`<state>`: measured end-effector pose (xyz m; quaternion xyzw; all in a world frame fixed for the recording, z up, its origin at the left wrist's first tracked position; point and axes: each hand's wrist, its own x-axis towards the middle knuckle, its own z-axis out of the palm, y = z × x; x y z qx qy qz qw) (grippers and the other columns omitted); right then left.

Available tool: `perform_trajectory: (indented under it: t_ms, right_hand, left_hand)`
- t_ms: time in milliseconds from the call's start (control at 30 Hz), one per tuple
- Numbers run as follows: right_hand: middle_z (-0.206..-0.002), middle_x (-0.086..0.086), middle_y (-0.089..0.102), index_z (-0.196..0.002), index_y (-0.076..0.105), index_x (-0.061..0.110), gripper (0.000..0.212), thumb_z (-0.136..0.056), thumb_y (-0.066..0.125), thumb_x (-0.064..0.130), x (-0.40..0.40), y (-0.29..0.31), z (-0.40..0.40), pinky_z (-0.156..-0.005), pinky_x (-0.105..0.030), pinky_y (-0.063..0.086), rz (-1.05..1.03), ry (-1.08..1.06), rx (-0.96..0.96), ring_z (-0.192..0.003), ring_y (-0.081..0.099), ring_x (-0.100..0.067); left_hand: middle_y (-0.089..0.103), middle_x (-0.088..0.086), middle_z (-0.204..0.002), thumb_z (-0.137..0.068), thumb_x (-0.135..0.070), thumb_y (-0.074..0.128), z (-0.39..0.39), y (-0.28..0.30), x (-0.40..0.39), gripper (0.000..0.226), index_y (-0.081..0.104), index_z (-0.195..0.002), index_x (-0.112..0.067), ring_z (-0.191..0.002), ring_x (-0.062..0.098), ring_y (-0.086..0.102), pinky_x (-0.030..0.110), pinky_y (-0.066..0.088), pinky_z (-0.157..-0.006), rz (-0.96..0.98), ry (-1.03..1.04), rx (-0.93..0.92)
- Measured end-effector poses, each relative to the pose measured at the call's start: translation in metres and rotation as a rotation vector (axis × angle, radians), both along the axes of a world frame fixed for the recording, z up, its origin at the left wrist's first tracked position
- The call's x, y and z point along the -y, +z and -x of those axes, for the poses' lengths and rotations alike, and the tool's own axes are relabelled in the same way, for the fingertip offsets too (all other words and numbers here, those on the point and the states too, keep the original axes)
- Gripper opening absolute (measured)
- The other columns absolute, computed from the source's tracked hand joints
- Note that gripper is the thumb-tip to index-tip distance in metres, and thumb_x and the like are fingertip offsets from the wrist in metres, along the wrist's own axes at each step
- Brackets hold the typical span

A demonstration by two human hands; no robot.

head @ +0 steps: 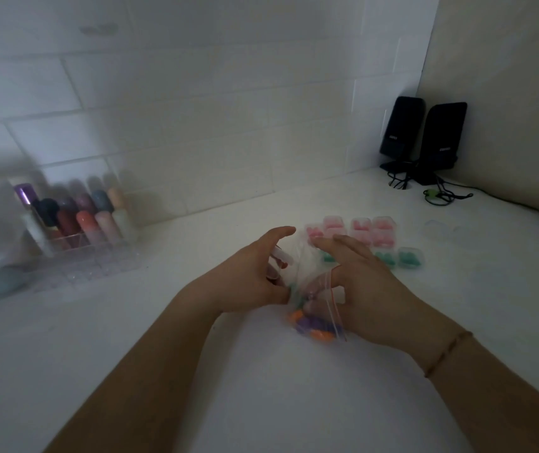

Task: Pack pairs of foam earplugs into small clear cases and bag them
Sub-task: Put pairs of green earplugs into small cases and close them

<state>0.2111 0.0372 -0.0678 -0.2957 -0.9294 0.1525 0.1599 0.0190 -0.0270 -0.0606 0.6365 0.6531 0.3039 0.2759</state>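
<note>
At frame centre, the left hand is gripping a clear case while the right hand is pinching the zip bag mouth. Advisable: hold the mouth wide, feeding the case in squarely. Filled cases are sitting just beyond.

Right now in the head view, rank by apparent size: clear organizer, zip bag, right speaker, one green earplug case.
1. clear organizer
2. right speaker, though it sits farther back
3. zip bag, partly hidden by both hands
4. green earplug case
</note>
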Motion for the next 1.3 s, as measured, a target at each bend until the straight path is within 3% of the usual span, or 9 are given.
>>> perform_trajectory:
  t_ms: [267,400,500,633,733,800,933,1133,1300]
  right_hand:
    - [-0.147,0.011,0.041,-0.092,0.075,0.037,0.054,-0.061,0.061,0.078,-0.006,-0.001,-0.002,-0.111,-0.046,0.03,-0.057,-0.036,-0.049,-0.138,0.03,-0.021]
    - [-0.152,0.021,0.027,-0.076,0.063,0.053,0.009,-0.073,0.071,0.057,-0.01,0.023,-0.028,-0.117,-0.047,0.016,0.013,-0.078,0.057,-0.146,0.011,-0.016]
    - [-0.141,0.025,0.041,-0.067,0.064,0.053,0.011,-0.072,0.074,0.05,-0.012,0.047,-0.054,-0.117,-0.037,0.019,0.105,-0.07,0.127,-0.139,0.024,-0.008]
    - [-0.105,0.022,0.067,-0.076,0.071,0.039,0.005,-0.076,0.071,0.044,-0.01,0.067,-0.07,-0.083,-0.017,0.04,0.099,-0.19,-0.052,-0.089,0.056,0.007]
    - [-0.068,0.022,0.07,-0.073,0.071,0.031,0.007,-0.078,0.073,0.035,-0.002,0.069,-0.057,-0.057,-0.001,0.04,0.052,-0.242,-0.381,-0.064,0.062,0.01]
    - [-0.071,0.021,0.07,-0.074,0.071,0.034,0.007,-0.077,0.071,0.04,0.011,0.064,-0.038,-0.062,-0.005,0.045,0.043,-0.257,-0.582,-0.067,0.064,0.006]
    - [-0.098,0.014,0.069,-0.085,0.073,0.027,0.024,-0.079,0.063,0.047,0.033,0.044,-0.004,-0.086,-0.029,0.049,-0.194,-0.169,-0.589,-0.092,0.062,-0.003]
    - [-0.107,0.024,0.059,-0.075,0.07,0.032,0.021,-0.075,0.057,0.049,0.034,0.03,0.004,-0.091,-0.007,0.032,-0.175,-0.144,-0.561,-0.106,0.049,0.002]
    - [-0.113,0.018,0.061,-0.083,0.073,0.031,0.023,-0.077,0.057,0.047,0.033,0.024,0.006,-0.09,-0.016,0.036,-0.195,-0.171,-0.539,-0.11,0.05,-0.003]
  left_hand:
    - [0.054,-0.012,-0.106,-0.072,-0.014,0.081,0.001,-0.002,-0.001,0.09,0.031,-0.144,-0.037,-0.085,0.015,0.062,0.017,0.051,-0.076,-0.008,0.04,-0.005]
    - [0.052,-0.013,-0.105,-0.071,-0.02,0.084,-0.001,-0.003,-0.002,0.09,0.033,-0.143,-0.038,-0.08,0.013,0.06,0.018,0.051,-0.075,-0.004,0.056,-0.008]
    - [0.053,-0.011,-0.108,-0.07,-0.021,0.086,0.0,0.0,-0.001,0.093,0.031,-0.143,-0.039,-0.08,0.012,0.06,0.021,0.053,-0.077,0.018,0.044,0.022]
    - [0.057,-0.004,-0.108,-0.075,-0.026,0.081,0.004,0.01,0.001,0.076,0.041,-0.139,-0.034,-0.08,0.012,0.064,0.026,0.053,-0.072,-0.027,0.143,0.232]
    - [0.059,0.007,-0.097,-0.087,-0.019,0.064,-0.003,0.023,0.005,0.045,0.054,-0.13,-0.015,-0.071,0.019,0.061,0.029,0.048,-0.062,-0.087,0.173,0.749]
    - [0.059,0.011,-0.089,-0.085,-0.026,0.057,-0.014,0.028,0.008,0.045,0.056,-0.125,-0.006,-0.064,0.018,0.057,0.028,0.045,-0.058,-0.017,0.087,1.015]
    - [0.064,0.01,-0.09,-0.091,-0.037,0.049,-0.028,0.021,0.008,0.05,0.058,-0.121,0.002,-0.07,0.016,0.061,0.026,0.05,-0.064,0.089,0.003,1.073]
    - [0.068,0.019,-0.101,-0.087,-0.018,0.058,-0.019,0.021,0.006,0.044,0.055,-0.124,0.005,-0.092,0.027,0.064,0.032,0.057,-0.076,0.103,-0.01,1.244]
    - [0.067,0.019,-0.109,-0.092,-0.031,0.05,-0.021,0.021,0.009,0.047,0.06,-0.121,0.005,-0.1,0.027,0.067,0.034,0.059,-0.078,0.109,-0.024,1.159]
